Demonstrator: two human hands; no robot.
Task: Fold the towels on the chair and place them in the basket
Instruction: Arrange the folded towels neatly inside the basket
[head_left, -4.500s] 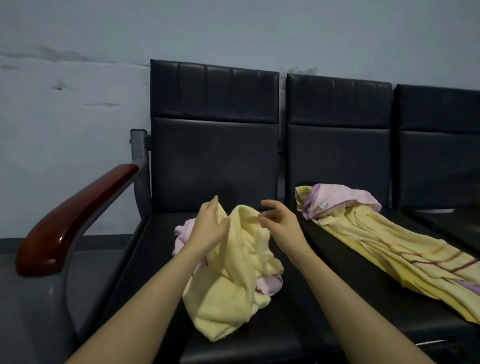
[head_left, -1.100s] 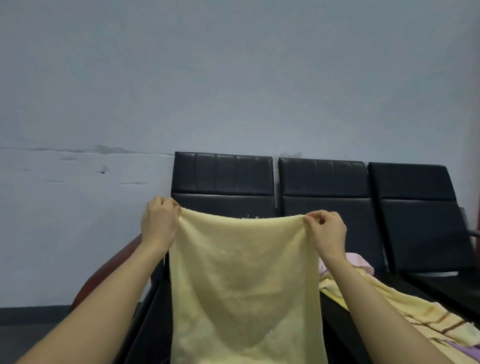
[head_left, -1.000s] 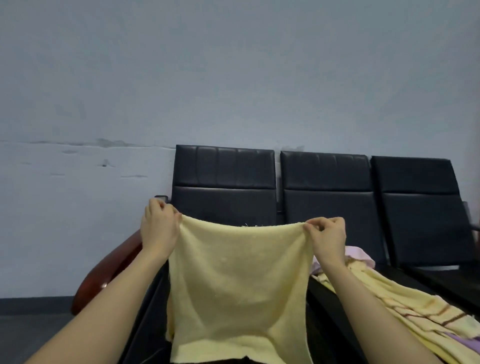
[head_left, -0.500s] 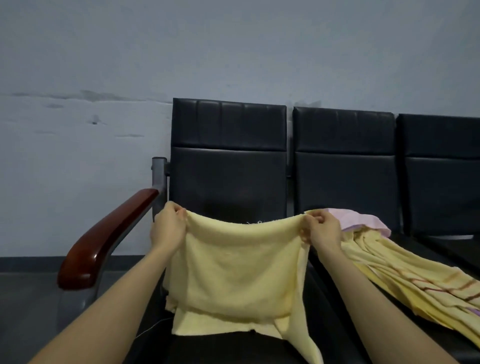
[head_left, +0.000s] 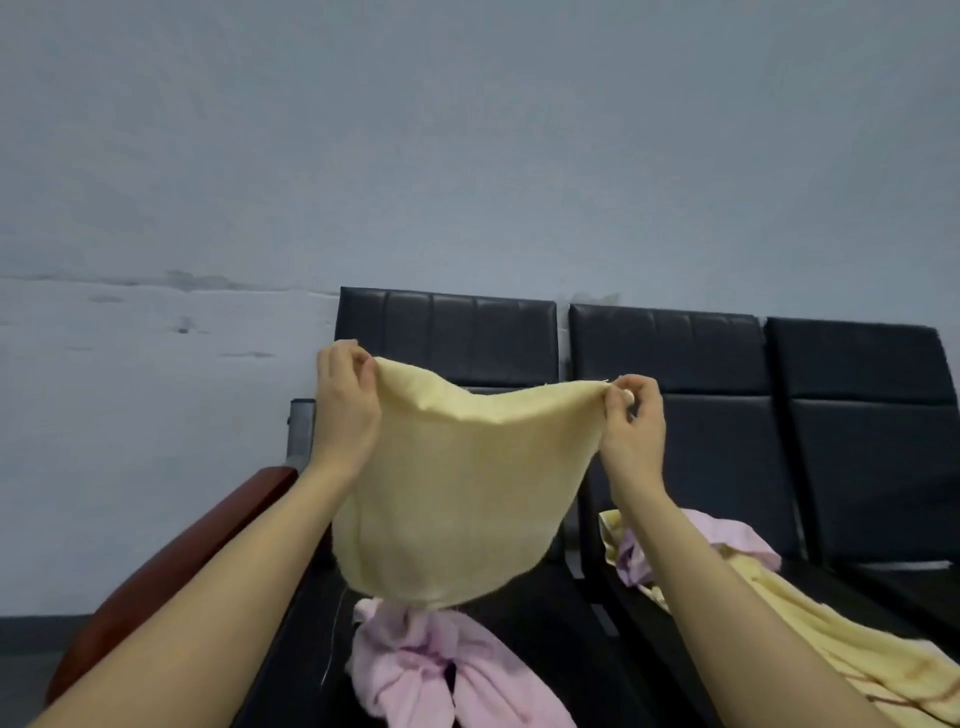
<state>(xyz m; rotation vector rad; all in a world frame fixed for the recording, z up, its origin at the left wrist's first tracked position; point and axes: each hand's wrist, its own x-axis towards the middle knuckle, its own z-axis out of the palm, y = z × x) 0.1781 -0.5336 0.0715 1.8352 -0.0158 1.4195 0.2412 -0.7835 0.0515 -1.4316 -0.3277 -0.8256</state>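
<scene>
Two hands pinch one yellow towel (head_left: 457, 488) aloft: left hand (head_left: 345, 410) at ten o'clock, right hand (head_left: 634, 421) at two. One pink towel (head_left: 441, 670) lies below at six, another striped towel (head_left: 810, 639) at four.

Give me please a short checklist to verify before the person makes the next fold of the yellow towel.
1. Left hand grips one top corner of the yellow towel: ok.
2. Right hand pinches the other corner: ok.
3. Top edge stretched straight: not ok, it sags in the middle.
4. Towel hangs clear of the pink towel on the seat: cannot tell, the lower edge meets it.
5. Striped towel out of the way on the next seat: ok.
6. Basket in view: not ok.
</scene>
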